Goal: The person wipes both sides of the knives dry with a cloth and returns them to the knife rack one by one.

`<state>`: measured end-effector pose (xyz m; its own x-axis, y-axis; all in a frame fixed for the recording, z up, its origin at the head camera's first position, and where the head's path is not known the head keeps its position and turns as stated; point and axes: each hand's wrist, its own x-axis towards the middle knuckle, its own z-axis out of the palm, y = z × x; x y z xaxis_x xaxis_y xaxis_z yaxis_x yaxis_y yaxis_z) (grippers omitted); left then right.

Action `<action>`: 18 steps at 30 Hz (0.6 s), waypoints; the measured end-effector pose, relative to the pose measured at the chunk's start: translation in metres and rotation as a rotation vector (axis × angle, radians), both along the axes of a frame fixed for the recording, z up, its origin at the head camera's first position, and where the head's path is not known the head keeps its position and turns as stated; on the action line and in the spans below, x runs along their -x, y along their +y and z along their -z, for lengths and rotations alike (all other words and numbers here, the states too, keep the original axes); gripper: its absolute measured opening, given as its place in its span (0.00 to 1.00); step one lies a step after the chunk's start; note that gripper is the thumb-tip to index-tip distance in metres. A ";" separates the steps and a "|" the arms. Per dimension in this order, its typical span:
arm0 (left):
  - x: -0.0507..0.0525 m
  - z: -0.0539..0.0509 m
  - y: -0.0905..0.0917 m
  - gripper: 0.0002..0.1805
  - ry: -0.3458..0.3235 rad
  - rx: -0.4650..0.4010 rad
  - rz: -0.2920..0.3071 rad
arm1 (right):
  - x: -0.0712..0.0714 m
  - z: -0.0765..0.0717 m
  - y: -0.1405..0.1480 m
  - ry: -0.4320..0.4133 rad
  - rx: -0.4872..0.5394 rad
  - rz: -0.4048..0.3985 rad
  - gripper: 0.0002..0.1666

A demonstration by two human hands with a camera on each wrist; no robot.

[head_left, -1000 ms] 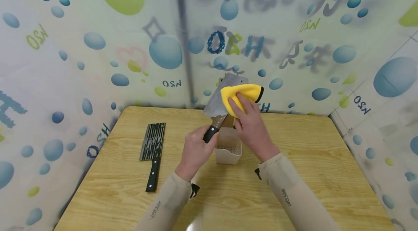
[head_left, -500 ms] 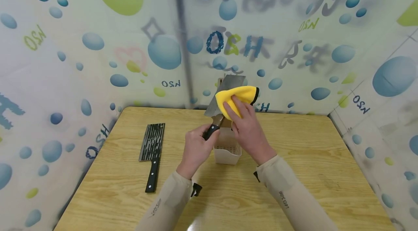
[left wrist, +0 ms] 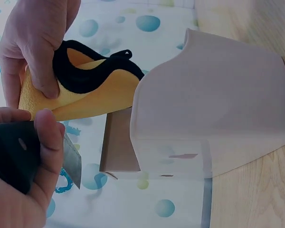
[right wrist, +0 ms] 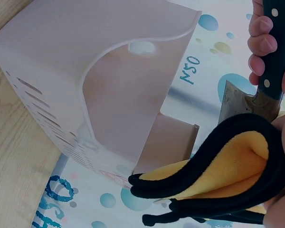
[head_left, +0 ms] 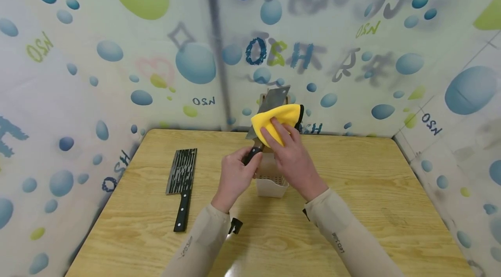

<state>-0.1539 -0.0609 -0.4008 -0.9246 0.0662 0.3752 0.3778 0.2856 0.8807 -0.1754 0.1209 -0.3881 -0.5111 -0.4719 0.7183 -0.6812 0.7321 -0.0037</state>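
Observation:
My left hand (head_left: pixel 235 179) grips the black riveted handle of a cleaver (head_left: pixel 274 98), whose wide grey blade points up and away. In my right hand (head_left: pixel 296 166) is a folded yellow cloth (head_left: pixel 278 117) with black edging. The cloth lies over the blade's right side, near the handle, and hides part of it. The right wrist view shows the cleaver's handle (right wrist: pixel 278 47) and a bit of blade beside the bunched cloth (right wrist: pixel 228 173). On the table's left lies a second cleaver (head_left: pixel 183 175), with a black-and-silver streaked blade and black handle.
A pale plastic basket (head_left: pixel 271 190) with slots stands on the wooden table (head_left: pixel 352 207) under my hands. Behind it rises a brown upright piece (left wrist: pixel 121 142), mostly hidden. Patterned walls (head_left: pixel 156 51) enclose the table's back and sides.
My right hand and the cloth have shifted left and slightly down along the blade. The held cleaver has turned so its blade looks narrower. The second cleaver stays put.

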 end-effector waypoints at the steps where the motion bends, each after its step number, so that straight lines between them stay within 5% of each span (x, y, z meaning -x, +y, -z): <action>1: 0.000 -0.001 0.000 0.07 -0.009 -0.007 0.002 | 0.000 0.000 0.000 0.003 -0.003 0.000 0.39; 18: 0.002 -0.003 0.002 0.15 -0.098 -0.065 0.046 | -0.005 0.002 -0.002 0.032 -0.050 -0.018 0.43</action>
